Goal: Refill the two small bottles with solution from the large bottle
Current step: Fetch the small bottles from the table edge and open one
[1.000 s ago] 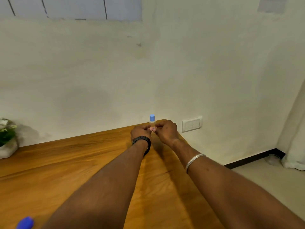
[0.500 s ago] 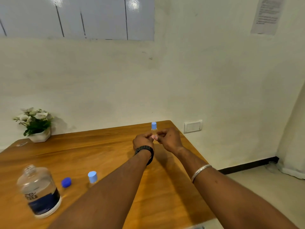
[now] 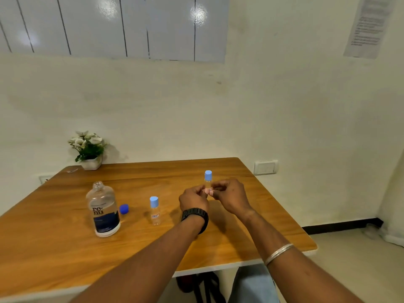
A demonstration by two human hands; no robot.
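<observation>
We see a wooden table [image 3: 54, 248] against the wall. On it stand a large open bottle [image 3: 103, 209], its dark blue cap [image 3: 124, 208] just beside it, a small capped bottle [image 3: 154, 211] further right, and a potted plant [image 3: 89, 149] at the far left corner.

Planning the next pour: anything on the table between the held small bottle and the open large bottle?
Yes. The second small bottle, capped and upright, stands between the held small bottle, pinched by the left hand and right hand, and the large bottle. The dark blue cap lies beside the large bottle.
</observation>
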